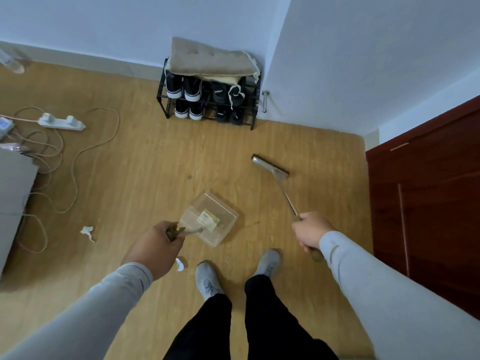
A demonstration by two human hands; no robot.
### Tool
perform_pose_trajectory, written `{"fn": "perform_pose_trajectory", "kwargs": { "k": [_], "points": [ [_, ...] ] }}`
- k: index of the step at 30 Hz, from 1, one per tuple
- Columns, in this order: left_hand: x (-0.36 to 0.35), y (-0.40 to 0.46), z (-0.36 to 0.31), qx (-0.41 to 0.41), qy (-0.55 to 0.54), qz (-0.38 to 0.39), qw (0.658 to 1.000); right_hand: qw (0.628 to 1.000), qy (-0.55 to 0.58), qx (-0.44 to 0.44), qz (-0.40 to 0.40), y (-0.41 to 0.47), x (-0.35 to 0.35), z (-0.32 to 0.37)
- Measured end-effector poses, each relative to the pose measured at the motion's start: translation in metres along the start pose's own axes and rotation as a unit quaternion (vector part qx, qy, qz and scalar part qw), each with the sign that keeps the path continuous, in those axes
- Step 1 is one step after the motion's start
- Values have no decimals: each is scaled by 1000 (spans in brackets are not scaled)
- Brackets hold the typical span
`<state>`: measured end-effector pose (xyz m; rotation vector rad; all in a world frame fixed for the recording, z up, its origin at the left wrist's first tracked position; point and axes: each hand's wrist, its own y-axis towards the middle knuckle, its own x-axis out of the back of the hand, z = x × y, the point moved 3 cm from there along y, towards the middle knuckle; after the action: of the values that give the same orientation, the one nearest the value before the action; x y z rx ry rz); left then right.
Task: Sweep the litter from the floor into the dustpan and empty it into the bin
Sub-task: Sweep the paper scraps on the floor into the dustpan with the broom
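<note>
My left hand grips the handle of a clear plastic dustpan that sits just in front of my feet. A yellowish scrap of packaging lies inside the pan. My right hand holds the long handle of a broom, whose flat head rests on the wooden floor to the right of the pan, apart from it. A crumpled white paper lies on the floor to the left. Another small white scrap lies by my left wrist. No bin is in view.
A black shoe rack with shoes and a folded cushion stands against the far wall. A power strip and looping cables spread over the floor on the left, beside a grey cabinet. A dark red door is on the right.
</note>
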<state>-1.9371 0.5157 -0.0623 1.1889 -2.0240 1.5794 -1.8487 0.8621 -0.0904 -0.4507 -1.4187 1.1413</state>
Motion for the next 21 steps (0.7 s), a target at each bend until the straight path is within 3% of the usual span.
{"fn": "perform_pose_trajectory", "kwargs": {
  "k": [3,7,13,18,21],
  "points": [
    [-8,-1,-5,11,4,2,1000,993,-118,14,27,22,-4,4],
    [-13,-3,-18,4,19,-3,1000,965,-256,25,59,8,-6,-42],
    [-16,-7,-32,1,39,7,999,913,-404,38,35,-12,44,-96],
    [-22,-10,-43,-17,36,14,999,898,-438,34,27,-23,83,-109],
    [-26,-9,-49,-31,52,16,998,943,-330,28,26,-36,101,-115]
  ]
}}
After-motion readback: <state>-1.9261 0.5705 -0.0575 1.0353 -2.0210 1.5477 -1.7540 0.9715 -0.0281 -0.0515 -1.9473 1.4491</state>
